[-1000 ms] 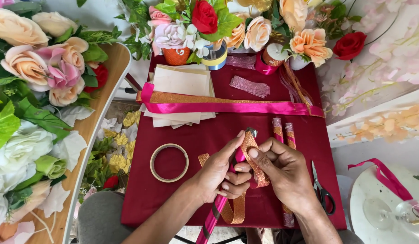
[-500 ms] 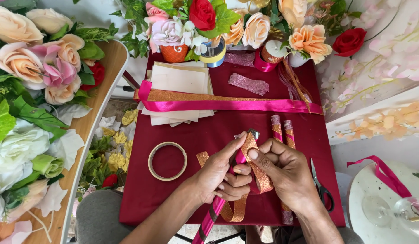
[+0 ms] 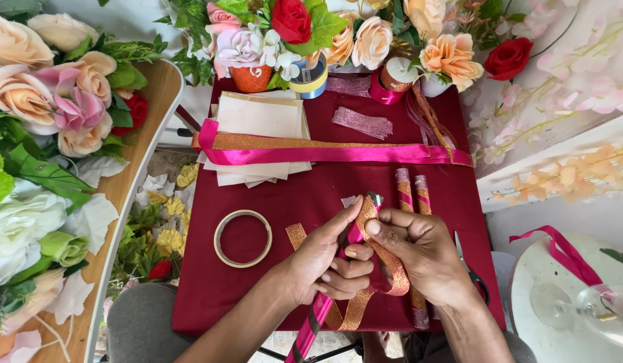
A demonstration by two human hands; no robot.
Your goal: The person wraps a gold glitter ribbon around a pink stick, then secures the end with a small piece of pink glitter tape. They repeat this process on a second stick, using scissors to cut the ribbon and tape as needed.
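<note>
Head view: your left hand (image 3: 325,265) and right hand (image 3: 419,252) both pinch the gold ribbon (image 3: 382,259) over the pink ribbon (image 3: 318,316), right of the tape ring (image 3: 243,238); pink ribbon trails toward you.

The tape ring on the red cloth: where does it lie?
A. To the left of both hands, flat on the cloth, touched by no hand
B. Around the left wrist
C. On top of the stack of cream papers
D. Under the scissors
A: the tape ring lies flat on the cloth, left of the left hand and right hand, apart from both.
</note>
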